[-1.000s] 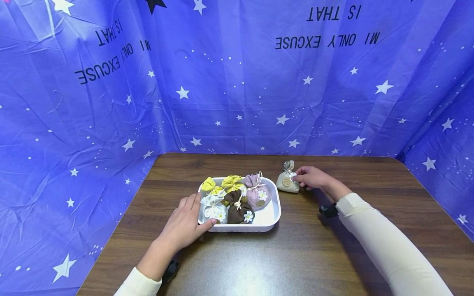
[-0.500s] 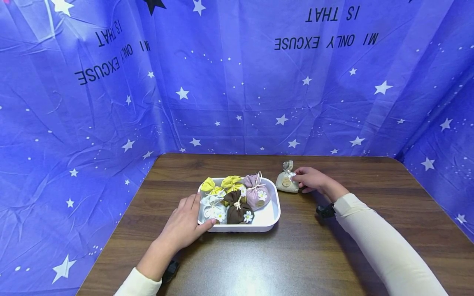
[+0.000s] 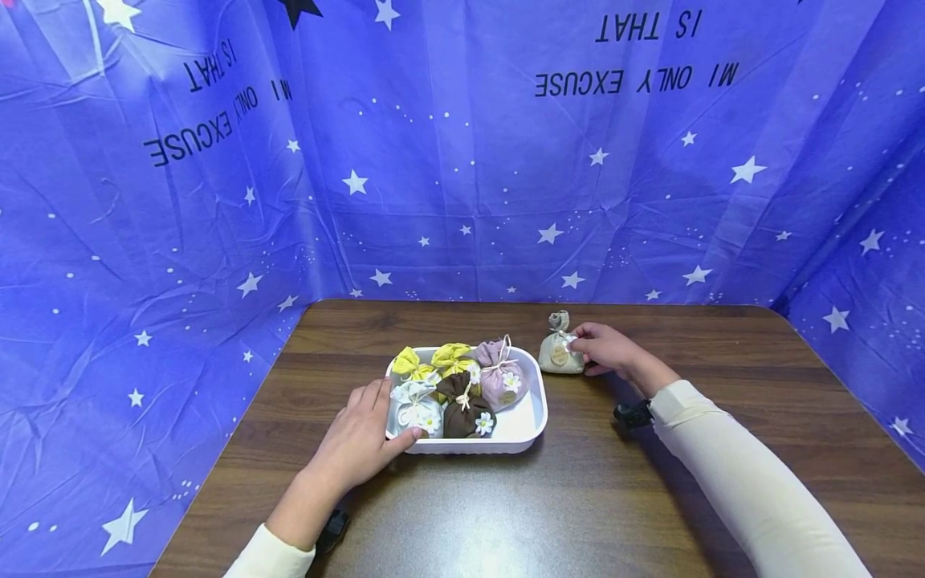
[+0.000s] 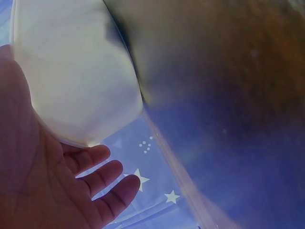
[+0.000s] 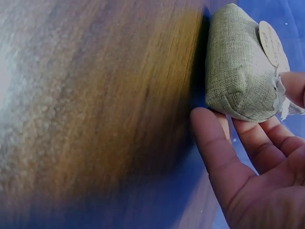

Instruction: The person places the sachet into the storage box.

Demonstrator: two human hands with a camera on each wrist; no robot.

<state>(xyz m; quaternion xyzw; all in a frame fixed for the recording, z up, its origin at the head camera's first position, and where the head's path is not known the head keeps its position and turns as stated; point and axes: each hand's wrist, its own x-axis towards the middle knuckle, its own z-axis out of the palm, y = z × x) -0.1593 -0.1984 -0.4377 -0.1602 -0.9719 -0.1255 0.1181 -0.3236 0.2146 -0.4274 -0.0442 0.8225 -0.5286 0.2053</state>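
My right hand [image 3: 610, 350] pinches a beige cloth sachet [image 3: 555, 359] by its side, thumb over the white flower near its tied neck, fingers behind. In the right wrist view, the sachet [image 5: 238, 71] shows its woven base and round tag; I cannot tell whether it touches the table. My left hand [image 3: 360, 433] rests against the left end of a white tray [image 3: 531, 417], thumb along the front rim, fingers loose beside the wall. Inside the tray lie two yellow sachets [image 3: 453, 358], a white one [image 3: 412, 409], a dark brown one [image 3: 462, 413] and a mauve one [image 3: 499, 381].
The brown wooden table [image 3: 578, 498] extends around the tray, with the beige sachet just off its right end. A blue curtain [image 3: 462, 160] with stars and lettering hangs behind the table and along both sides.
The right hand and the beige sachet have shifted very slightly left and up in the head view, and the sachet has turned a little. The left hand and tray stay put.
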